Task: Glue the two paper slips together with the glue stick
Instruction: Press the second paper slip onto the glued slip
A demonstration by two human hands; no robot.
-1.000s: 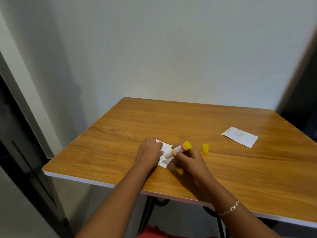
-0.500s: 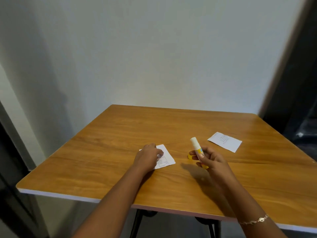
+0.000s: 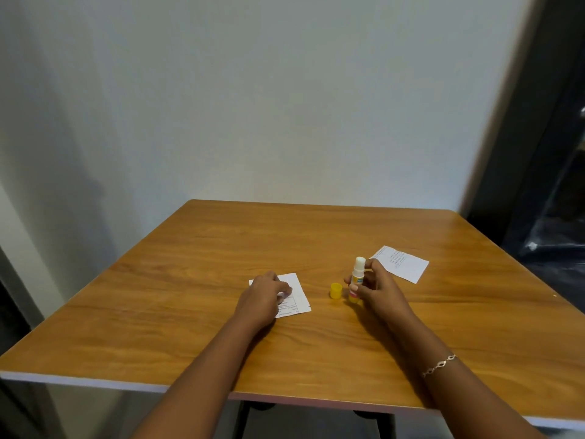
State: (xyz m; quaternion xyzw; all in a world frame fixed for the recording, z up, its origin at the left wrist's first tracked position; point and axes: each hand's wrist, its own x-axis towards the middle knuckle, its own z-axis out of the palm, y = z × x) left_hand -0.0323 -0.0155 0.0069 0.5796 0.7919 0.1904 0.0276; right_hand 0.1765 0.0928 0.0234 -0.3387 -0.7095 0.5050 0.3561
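Note:
A white printed paper slip [image 3: 296,296] lies near the middle of the wooden table [image 3: 190,327]. My left hand [image 3: 264,296] rests flat on its left part and pins it down. My right hand [image 3: 370,288] grips the uncapped glue stick [image 3: 357,278] upright, its white glue end pointing up and its yellow base at the table. The yellow cap [image 3: 336,290] stands on the table just left of the stick. A second white slip [image 3: 399,263] with handwriting lies flat behind my right hand, to the right.
The table stands against a white wall [image 3: 285,106]. Its near edge [image 3: 110,383] runs across the bottom of the view. A dark doorway or cabinet [image 3: 544,185] is at the right. A bracelet [image 3: 438,365] is on my right wrist.
My right hand has lifted the glue stick off the near slip, carried it right and turned it upright beside the cap. My left hand has stayed on the slip.

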